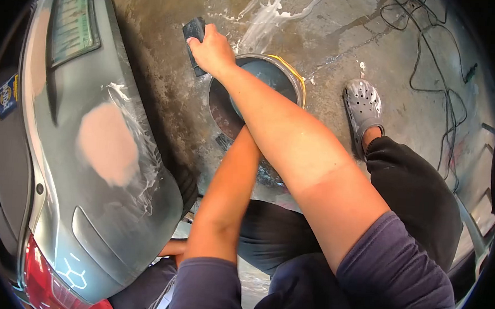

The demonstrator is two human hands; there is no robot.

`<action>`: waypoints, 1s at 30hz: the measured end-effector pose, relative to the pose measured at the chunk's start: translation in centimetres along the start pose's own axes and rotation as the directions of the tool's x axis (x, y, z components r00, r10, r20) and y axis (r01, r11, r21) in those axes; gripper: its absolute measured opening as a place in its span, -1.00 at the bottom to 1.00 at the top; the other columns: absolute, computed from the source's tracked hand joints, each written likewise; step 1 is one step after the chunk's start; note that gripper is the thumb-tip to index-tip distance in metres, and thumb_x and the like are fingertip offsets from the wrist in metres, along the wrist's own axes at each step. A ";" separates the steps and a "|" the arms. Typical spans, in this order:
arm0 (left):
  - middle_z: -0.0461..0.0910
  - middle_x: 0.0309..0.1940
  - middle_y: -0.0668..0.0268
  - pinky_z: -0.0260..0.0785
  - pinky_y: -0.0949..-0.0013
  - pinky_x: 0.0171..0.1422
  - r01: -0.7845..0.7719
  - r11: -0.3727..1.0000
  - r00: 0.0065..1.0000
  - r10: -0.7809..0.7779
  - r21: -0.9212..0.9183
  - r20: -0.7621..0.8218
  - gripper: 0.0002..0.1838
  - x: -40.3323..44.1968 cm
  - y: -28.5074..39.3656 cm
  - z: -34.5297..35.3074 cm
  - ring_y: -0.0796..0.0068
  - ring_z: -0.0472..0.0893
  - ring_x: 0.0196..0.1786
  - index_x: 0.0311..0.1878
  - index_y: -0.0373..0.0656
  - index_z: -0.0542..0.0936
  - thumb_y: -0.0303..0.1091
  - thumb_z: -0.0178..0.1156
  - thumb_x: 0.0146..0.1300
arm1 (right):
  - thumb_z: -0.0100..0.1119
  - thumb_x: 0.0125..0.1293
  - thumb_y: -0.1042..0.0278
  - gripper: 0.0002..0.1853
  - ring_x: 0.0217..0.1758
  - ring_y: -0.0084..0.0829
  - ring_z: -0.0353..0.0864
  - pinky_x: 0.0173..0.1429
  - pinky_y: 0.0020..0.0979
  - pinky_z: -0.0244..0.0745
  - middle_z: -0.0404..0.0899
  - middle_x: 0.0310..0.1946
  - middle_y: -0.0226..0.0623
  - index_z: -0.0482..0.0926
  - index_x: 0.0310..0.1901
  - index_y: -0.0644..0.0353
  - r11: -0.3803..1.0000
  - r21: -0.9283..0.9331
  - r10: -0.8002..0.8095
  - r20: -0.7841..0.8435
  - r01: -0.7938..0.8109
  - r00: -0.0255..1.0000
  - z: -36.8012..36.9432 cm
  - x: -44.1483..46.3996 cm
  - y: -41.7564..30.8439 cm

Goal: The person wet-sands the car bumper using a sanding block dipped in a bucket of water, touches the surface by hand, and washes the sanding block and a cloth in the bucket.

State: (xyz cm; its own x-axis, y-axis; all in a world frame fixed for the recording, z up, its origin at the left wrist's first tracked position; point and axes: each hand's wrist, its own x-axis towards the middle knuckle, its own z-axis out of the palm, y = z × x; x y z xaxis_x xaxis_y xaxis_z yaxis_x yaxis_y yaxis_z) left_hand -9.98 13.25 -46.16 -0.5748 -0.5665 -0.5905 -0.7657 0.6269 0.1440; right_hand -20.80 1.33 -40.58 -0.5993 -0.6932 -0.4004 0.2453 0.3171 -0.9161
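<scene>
Black block (pixel 194 31) gripped, right arm (pixel 293 129) extended across left forearm (pixel 230 179)

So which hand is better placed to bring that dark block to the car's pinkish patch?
Probably the right hand: it grips the dark block. The left hand is hidden, the left forearm crossing beneath the right forearm.

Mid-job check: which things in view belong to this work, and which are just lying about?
Likely part of the work:
dark block, gripped in the right hand
bucket with yellow along its rim
grey car rear with its pinkish patch

Apparently just lying about:
black cable, loosely looped on the floor
</scene>
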 end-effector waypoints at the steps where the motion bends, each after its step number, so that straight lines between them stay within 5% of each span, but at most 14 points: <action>1: 0.75 0.05 -0.04 0.59 -0.07 0.12 -0.057 0.998 0.998 0.056 -0.038 -0.037 -0.65 -1.5 -0.9 -1.2 -0.03 0.74 0.11 0.01 -0.17 0.75 -0.11 0.22 0.39 | 0.27 0.45 0.06 -0.50 0.14 0.26 0.72 0.25 0.13 0.60 0.72 0.02 0.25 0.45 0.14 0.36 1.000 0.012 0.003 -0.001 -0.003 1.000 0.0 -0.2 -0.1; 3: 0.78 -0.01 -0.05 0.60 -0.08 0.07 -0.183 0.983 0.983 0.184 0.021 -0.024 -0.65 -5.0 -3.8 -5.2 -0.03 0.77 0.06 -0.04 -0.17 0.76 -0.09 0.21 0.39 | 0.26 0.45 0.06 -0.50 0.14 0.26 0.72 0.24 0.14 0.60 0.72 0.02 0.25 0.45 0.14 0.35 1.000 0.021 0.008 -0.005 -0.008 1.000 0.4 0.1 0.0; 4: 0.80 -0.16 0.00 0.61 -0.07 0.06 -0.266 0.938 0.960 0.235 0.224 0.154 -0.61 -6.8 -5.1 -8.9 -0.07 0.79 -0.07 -0.04 -0.21 0.76 -0.06 0.15 0.49 | 0.26 0.45 0.06 -0.50 0.14 0.26 0.72 0.24 0.14 0.60 0.72 0.03 0.25 0.45 0.14 0.35 1.000 0.023 0.012 -0.009 -0.012 1.000 0.4 0.3 0.2; 5: 0.79 -0.21 0.06 0.60 -0.06 0.00 -0.162 0.900 0.966 0.061 0.405 0.252 -0.69 -9.5 -3.8 -13.4 -0.07 0.77 -0.12 -0.16 -0.15 0.76 -0.11 0.20 0.48 | 0.26 0.45 0.06 -0.50 0.14 0.26 0.72 0.24 0.14 0.60 0.72 0.03 0.24 0.44 0.15 0.35 1.000 0.017 0.019 -0.019 -0.019 1.000 0.4 0.4 0.1; 6: 0.74 -0.33 0.07 0.58 -0.05 -0.06 -0.213 0.872 0.976 0.170 0.441 0.135 -0.74 -12.7 -6.6 -15.9 -0.04 0.76 -0.18 -0.25 -0.12 0.71 -0.19 0.18 0.52 | 0.26 0.45 0.06 -0.50 0.15 0.26 0.72 0.24 0.13 0.60 0.72 0.03 0.23 0.44 0.15 0.35 1.000 0.011 0.027 -0.028 -0.027 0.999 0.4 0.3 0.1; 8: 0.64 -0.42 0.08 0.51 -0.13 -0.08 -0.100 0.855 0.994 0.070 0.509 0.078 -0.82 -18.1 -7.6 -23.2 -0.09 0.67 -0.25 -0.06 -0.16 0.65 -0.28 0.15 0.53 | 0.25 0.46 0.05 -0.49 0.15 0.25 0.72 0.24 0.13 0.61 0.73 0.04 0.21 0.44 0.16 0.34 0.999 -0.008 0.037 -0.030 -0.037 0.999 0.6 0.3 0.0; 11: 0.61 0.29 0.10 0.39 -0.09 0.47 -0.135 0.511 0.984 -0.034 0.849 0.177 -0.52 -23.9 -5.4 -32.4 0.10 0.55 0.42 0.38 -0.18 0.58 -0.24 0.16 0.45 | 0.25 0.46 0.04 -0.48 0.16 0.23 0.72 0.24 0.12 0.62 0.73 0.05 0.18 0.44 0.18 0.34 0.999 -0.040 0.036 -0.019 -0.037 0.999 1.1 0.3 0.0; 13: 0.31 0.63 0.12 -0.07 -0.14 0.81 -0.216 0.343 0.974 0.014 0.914 0.225 -0.31 -25.8 -7.6 -35.1 0.17 0.18 0.73 0.61 -0.18 0.38 -0.11 0.15 0.49 | 0.25 0.46 0.03 -0.48 0.16 0.22 0.73 0.24 0.12 0.62 0.74 0.05 0.17 0.44 0.19 0.33 0.998 -0.060 0.029 -0.020 -0.030 0.999 1.4 0.4 0.2; 14: 0.15 0.74 0.17 -0.31 -0.04 0.89 -0.201 0.411 0.967 -0.063 0.889 0.248 -0.21 -26.0 -7.9 -35.7 0.22 0.00 0.80 0.64 -0.20 0.33 0.09 0.10 0.50 | 0.25 0.46 0.02 -0.47 0.16 0.24 0.72 0.25 0.13 0.60 0.73 0.05 0.20 0.44 0.19 0.34 0.999 -0.045 0.029 -0.020 -0.030 0.999 1.5 0.4 0.3; 18: 0.10 0.75 0.10 -0.31 0.03 0.89 -0.285 0.342 0.949 -0.029 0.895 0.313 -0.01 -22.6 -9.2 -34.5 0.17 0.00 0.80 0.69 -0.33 0.19 0.28 0.03 0.46 | 0.25 0.46 0.03 -0.47 0.16 0.23 0.72 0.25 0.13 0.60 0.73 0.05 0.19 0.45 0.19 0.33 0.999 -0.032 0.034 -0.010 -0.034 0.999 1.1 0.0 0.0; 30: 0.07 0.77 0.13 -0.31 0.11 0.87 -0.359 0.206 0.911 -0.136 0.910 0.390 -0.04 -13.2 -12.6 -29.7 0.23 -0.02 0.81 0.70 -0.28 0.20 0.37 -0.15 0.57 | 0.25 0.45 0.03 -0.48 0.17 0.21 0.73 0.27 0.10 0.62 0.74 0.04 0.18 0.46 0.18 0.31 0.999 -0.029 -0.041 0.052 0.042 0.998 0.1 -0.1 0.3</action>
State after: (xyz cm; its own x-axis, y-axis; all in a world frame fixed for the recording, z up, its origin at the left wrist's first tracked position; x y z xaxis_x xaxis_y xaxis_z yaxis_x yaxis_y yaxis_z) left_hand -1.29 -3.08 -16.64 -0.3071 -0.3922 -0.8671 0.3112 0.8197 -0.4809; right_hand -20.54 1.43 -40.79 -0.5687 -0.7380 -0.3633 0.1977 0.3061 -0.9312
